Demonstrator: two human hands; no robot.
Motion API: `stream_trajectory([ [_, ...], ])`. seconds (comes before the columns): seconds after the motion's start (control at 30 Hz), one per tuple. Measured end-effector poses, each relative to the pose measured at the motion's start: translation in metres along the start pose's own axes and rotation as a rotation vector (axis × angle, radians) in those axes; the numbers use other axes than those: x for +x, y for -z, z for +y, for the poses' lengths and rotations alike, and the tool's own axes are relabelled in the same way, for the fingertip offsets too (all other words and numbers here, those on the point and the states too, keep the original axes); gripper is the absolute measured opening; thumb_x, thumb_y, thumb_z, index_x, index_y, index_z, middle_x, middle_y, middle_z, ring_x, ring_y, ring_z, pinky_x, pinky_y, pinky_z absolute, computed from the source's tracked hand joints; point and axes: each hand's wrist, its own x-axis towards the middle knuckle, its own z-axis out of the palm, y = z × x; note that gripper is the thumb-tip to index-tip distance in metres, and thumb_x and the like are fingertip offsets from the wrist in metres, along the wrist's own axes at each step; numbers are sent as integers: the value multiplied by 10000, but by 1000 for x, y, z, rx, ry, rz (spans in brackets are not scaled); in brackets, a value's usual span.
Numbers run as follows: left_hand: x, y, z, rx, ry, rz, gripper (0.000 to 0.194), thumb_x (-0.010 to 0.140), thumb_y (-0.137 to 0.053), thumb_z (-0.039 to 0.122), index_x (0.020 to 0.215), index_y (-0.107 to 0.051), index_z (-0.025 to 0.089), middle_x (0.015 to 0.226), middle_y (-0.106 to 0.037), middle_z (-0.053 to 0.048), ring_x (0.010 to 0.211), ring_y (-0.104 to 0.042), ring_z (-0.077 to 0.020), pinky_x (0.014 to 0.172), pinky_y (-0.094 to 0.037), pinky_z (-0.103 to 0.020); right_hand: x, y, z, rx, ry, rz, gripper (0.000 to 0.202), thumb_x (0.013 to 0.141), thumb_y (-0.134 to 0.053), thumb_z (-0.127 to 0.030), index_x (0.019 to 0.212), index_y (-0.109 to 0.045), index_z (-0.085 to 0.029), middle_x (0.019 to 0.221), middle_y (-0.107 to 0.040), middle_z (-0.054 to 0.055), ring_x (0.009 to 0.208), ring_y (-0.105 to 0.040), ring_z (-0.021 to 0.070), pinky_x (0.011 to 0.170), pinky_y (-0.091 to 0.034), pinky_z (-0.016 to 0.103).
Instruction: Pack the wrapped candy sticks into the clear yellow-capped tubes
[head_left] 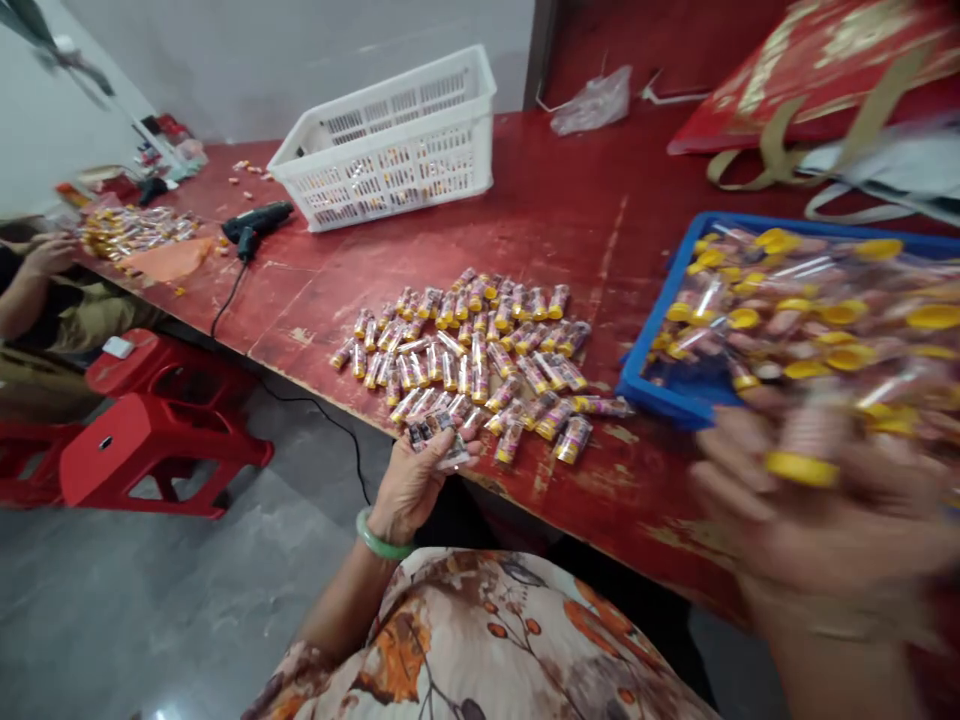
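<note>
Dozens of wrapped tubes (480,378) lie on the bench (555,215). My left hand (414,482) has fingers pinching printed clear film (426,425); my right hand (817,520), blurred, has fingers grasping a yellow-capped tube (806,450), seemingly at the blue tray's (657,325) near edge. White basket (401,165) behind.

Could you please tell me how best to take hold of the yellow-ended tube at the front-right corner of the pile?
Across the middle of the tube, coming from the right, would likely be best: its straight sides suit a pinch there, and bare red tabletop lies to its right, while other tubes sit to its left and beyond it.
</note>
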Motion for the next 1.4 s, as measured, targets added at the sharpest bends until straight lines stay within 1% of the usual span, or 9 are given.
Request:
stream_trajectory([
  [0.07,-1,-13,-12,13,28,-16,324,611,-853,197,869,-684,101,773,-732,-75,672,-704,-197,664,-582,-299,-17,-35,12,374,-371,-140,277,813,-531,-432,824,-674,-194,633,-478,40,458,-415,87,316,-168,216],
  [0.17,0,-24,-27,14,39,-38,386,566,-870,159,905,-686,129,791,-731,-43,656,-689,-172,641,-569,-284,-41,-73,29,461,-573,-195,206,674,-713,-340,765,-595,-199,707,-498,-12,474,-401,66,321,-230,187],
  [0.3,-2,-33,-40,32,25,-59,385,560,-871,148,905,-700,130,822,-731,-42,697,-677,-154,675,-552,-264,-59,-91,43,244,-443,-110,283,615,-789,-265,790,-578,-196,772,-569,-34,521,-414,44,428,-337,177],
  [0.43,-5,-38,-44,32,88,-114,325,571,-869,160,852,-716,106,824,-735,-58,711,-673,-147,712,-551,-256,-54,-93,51,76,-372,-35,232,581,-753,-232,712,-566,-188,677,-562,-39,586,-456,79,522,-393,195],
  [0.57,-4,-37,-41,40,207,-114,315,606,-854,204,873,-715,111,815,-733,-56,678,-672,-155,644,-570,-270,-43,-89,56,8,-382,-87,219,582,-737,-254,680,-555,-183,642,-566,-37,560,-462,88,517,-387,207],
  [0.73,-2,-38,-37,57,155,-15,389,533,-883,183,873,-709,110,846,-740,-75,702,-690,-195,640,-578,-308,-52,-63,47,-163,-181,-258,194,808,-637,-329,946,-610,-196,850,-618,21,747,-582,142,675,-483,252],
  [0.87,-2,-45,-40,6,70,26,473,510,-896,192,941,-717,116,880,-746,-74,735,-693,-194,715,-562,-317,-75,-44,37,-385,162,-355,220,913,-495,-223,1101,-609,-212,997,-583,64,926,-599,169,791,-505,272],
  [1.1,-6,-50,-50,-28,133,7,387,524,-896,229,848,-726,103,832,-742,-68,689,-675,-181,730,-531,-322,-90,-47,47,-725,636,-265,362,855,-558,-82,1213,-525,-120,1002,-574,124,906,-598,194,737,-528,291],
  [1.4,-9,-50,-59,-47,167,-5,366,535,-894,238,810,-697,96,797,-717,-55,644,-649,-146,653,-522,-271,-91,-52,55,-922,790,-81,429,825,-628,-137,1236,-505,-141,934,-666,120,821,-661,222,692,-551,325],
])
